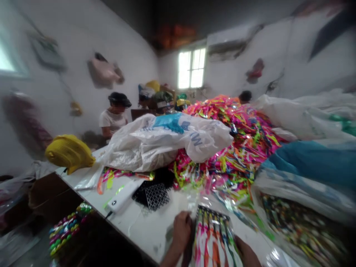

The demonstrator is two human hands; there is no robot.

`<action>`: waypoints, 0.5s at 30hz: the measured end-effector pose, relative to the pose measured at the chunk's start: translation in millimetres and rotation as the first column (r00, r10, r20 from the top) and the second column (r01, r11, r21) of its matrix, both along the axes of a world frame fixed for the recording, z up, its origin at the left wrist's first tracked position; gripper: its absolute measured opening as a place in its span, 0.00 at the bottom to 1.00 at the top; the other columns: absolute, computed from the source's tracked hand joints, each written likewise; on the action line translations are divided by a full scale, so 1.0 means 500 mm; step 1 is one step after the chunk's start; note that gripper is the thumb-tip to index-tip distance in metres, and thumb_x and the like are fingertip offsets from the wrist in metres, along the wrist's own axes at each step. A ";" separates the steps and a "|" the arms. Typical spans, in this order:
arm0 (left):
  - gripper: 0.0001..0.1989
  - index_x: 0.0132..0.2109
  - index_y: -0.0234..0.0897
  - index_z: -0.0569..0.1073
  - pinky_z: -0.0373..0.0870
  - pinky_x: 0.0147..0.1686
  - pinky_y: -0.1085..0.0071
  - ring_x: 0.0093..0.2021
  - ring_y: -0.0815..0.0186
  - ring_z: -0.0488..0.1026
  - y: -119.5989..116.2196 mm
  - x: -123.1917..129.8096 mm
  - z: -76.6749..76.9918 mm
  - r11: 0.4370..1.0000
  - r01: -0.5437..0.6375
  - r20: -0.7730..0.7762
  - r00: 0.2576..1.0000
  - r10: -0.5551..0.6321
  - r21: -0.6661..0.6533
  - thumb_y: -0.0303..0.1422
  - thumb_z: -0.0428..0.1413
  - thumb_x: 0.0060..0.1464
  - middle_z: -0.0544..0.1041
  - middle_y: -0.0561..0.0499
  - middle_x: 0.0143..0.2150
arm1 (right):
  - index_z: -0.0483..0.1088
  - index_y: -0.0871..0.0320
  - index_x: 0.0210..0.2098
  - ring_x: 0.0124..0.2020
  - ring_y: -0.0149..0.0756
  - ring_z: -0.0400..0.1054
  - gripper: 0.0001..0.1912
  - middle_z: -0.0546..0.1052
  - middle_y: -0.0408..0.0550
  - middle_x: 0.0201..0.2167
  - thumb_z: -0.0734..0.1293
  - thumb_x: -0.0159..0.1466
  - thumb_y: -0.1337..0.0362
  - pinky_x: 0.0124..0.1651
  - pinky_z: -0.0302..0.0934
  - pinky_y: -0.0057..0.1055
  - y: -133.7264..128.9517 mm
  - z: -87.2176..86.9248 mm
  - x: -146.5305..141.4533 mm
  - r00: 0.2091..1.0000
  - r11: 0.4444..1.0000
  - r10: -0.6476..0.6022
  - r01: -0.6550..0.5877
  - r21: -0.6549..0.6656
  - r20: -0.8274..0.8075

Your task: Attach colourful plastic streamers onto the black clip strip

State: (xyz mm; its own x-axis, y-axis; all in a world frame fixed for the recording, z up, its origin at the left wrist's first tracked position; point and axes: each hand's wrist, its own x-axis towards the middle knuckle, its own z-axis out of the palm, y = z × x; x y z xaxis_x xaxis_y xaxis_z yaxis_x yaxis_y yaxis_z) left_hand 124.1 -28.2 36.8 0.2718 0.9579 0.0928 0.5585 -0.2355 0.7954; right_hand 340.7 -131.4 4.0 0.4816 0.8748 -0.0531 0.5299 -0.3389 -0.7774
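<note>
- Left hand [182,231] curls around the left edge of a clear packet of striped sticks [213,237], fingers closed on it; right hand [246,254] sits under or against the right edge. Only part of it shows at the frame bottom, so its grip is probably closed but I can't tell for sure.
- Packet sits between both hands, low over the white surface [150,226], near edge, sticks lined up side by side. The two-sided hold keeps them flat and aligned.
- Just left of the hands: white power bank [122,198] with its cable off the edge, next to a black mesh piece [152,194], parked within reach but off the working spot.
- Behind: big heap of neon ribbon stock [236,141], a stuffed white plastic bag [167,141] lying on top of it.
- Right: more bags, one open with mixed coloured pieces [300,226].
- Far left: yellow bag [69,152]; a seated person [114,118] works at the far end.
</note>
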 end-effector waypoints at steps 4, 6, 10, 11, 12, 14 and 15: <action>0.13 0.32 0.35 0.74 0.62 0.43 0.65 0.38 0.60 0.68 0.002 -0.019 0.000 0.991 0.126 0.011 0.992 -0.125 -0.049 0.23 0.45 0.45 0.75 0.47 0.32 | 0.72 0.58 0.29 0.36 0.48 0.69 0.22 0.77 0.53 0.32 0.57 0.53 0.48 0.38 0.62 0.36 -0.007 0.067 -0.063 0.997 0.997 0.031 -0.026 0.068 -0.077; 0.13 0.30 0.32 0.74 0.63 0.40 0.65 0.35 0.60 0.68 0.002 -0.014 -0.004 0.980 0.184 0.060 0.982 -0.180 -0.080 0.24 0.44 0.48 0.75 0.46 0.31 | 0.70 0.59 0.26 0.32 0.45 0.68 0.20 0.76 0.51 0.26 0.57 0.54 0.49 0.33 0.60 0.33 -0.007 0.083 -0.084 0.990 0.990 -0.006 0.026 0.141 -0.141; 0.16 0.35 0.30 0.73 0.66 0.37 0.70 0.36 0.63 0.69 -0.002 -0.004 0.008 0.930 0.354 0.197 0.923 -0.331 -0.095 0.30 0.41 0.54 0.75 0.46 0.35 | 0.69 0.61 0.28 0.28 0.39 0.64 0.18 0.73 0.48 0.24 0.59 0.54 0.51 0.30 0.57 0.29 -0.020 0.079 -0.098 0.957 0.958 -0.026 0.107 0.268 -0.289; 0.16 0.36 0.30 0.73 0.66 0.38 0.71 0.37 0.63 0.69 -0.001 -0.005 0.014 0.910 0.404 0.222 0.899 -0.377 -0.092 0.31 0.41 0.54 0.76 0.47 0.37 | 0.68 0.61 0.28 0.28 0.38 0.63 0.17 0.72 0.47 0.24 0.60 0.54 0.52 0.30 0.57 0.29 -0.024 0.075 -0.097 0.947 0.951 -0.018 0.115 0.286 -0.321; 0.16 0.37 0.31 0.73 0.66 0.38 0.72 0.38 0.64 0.69 0.001 -0.008 0.021 0.886 0.454 0.236 0.875 -0.424 -0.091 0.32 0.42 0.54 0.76 0.48 0.37 | 0.67 0.61 0.28 0.27 0.37 0.62 0.16 0.72 0.46 0.24 0.60 0.54 0.53 0.29 0.56 0.28 -0.026 0.071 -0.095 0.938 0.947 -0.012 0.122 0.297 -0.347; 0.14 0.38 0.32 0.74 0.66 0.37 0.73 0.36 0.65 0.70 0.007 -0.018 0.031 0.839 0.536 0.221 0.833 -0.507 -0.097 0.31 0.45 0.52 0.76 0.51 0.35 | 0.64 0.60 0.27 0.27 0.35 0.61 0.15 0.70 0.44 0.23 0.60 0.55 0.53 0.29 0.55 0.27 -0.026 0.065 -0.089 0.928 0.947 -0.016 0.133 0.291 -0.372; 0.13 0.38 0.32 0.74 0.66 0.35 0.73 0.34 0.66 0.69 0.011 -0.024 0.034 0.820 0.562 0.200 0.820 -0.536 -0.105 0.30 0.47 0.51 0.76 0.52 0.33 | 0.63 0.60 0.26 0.26 0.34 0.60 0.15 0.69 0.43 0.22 0.60 0.55 0.53 0.28 0.54 0.27 -0.024 0.065 -0.085 0.930 0.951 -0.027 0.137 0.276 -0.366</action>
